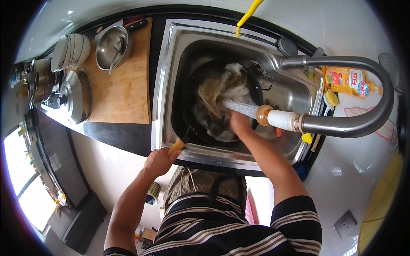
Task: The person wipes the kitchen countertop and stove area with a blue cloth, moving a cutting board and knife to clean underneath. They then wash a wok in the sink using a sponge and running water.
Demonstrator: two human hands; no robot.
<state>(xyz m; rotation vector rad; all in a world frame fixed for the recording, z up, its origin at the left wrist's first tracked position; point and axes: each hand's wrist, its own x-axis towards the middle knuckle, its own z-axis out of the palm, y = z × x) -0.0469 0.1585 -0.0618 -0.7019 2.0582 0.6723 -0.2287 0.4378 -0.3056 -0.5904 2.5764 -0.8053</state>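
A large dark wok (192,121) sits in the stainless steel sink (288,96), with foamy, murky water inside. My left hand (161,161) is closed around its wooden handle (177,147) at the sink's front edge. Inside the wok, my right hand (238,123) reaches down to the water just below the stream; its fingers are hidden, so whether it holds anything cannot be told. Water pours from the white-sleeved end of the curved metal faucet (346,126) into the wok.
Left of the sink, a wooden cutting board (128,92) bears a metal bowl (110,48) with a spoon, stacked bowls (72,51) and a metal lid (75,96). A knife (137,25) lies behind. At right are a detergent bottle (347,81) and a yellow-bristled brush (331,97).
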